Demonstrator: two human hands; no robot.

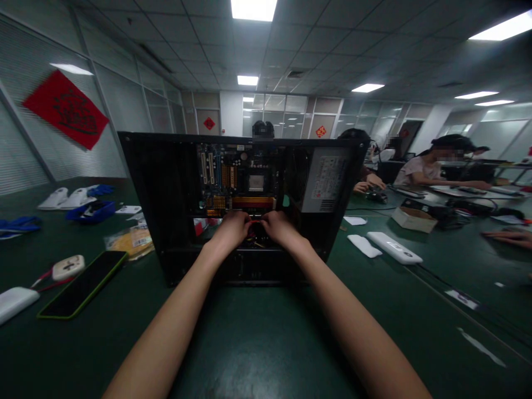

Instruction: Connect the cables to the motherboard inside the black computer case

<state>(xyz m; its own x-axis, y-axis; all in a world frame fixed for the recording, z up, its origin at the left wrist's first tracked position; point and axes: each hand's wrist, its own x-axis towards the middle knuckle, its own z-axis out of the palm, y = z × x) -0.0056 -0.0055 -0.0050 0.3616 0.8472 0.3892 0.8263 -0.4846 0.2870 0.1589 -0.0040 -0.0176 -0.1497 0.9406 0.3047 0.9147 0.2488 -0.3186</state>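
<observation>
While reaching with left hand (234,226) and right hand (279,226) into case (261,265) (upright on table (257,338)), keep clear of motherboard (241,185) above; ease cables (258,237) between hands gently, low inside; cannot tell whether pinched.

Left hand (234,226), right hand (281,226) inside open computer case (152,188), at motherboard (245,169) lower edge; phone (85,284) on table (249,338).

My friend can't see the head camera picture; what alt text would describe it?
A person's left hand and right hand reach close together into an open black computer case on a green table, near the bottom of the circuit board; whether they hold anything is too dark to tell. A phone lies to the left.
</observation>
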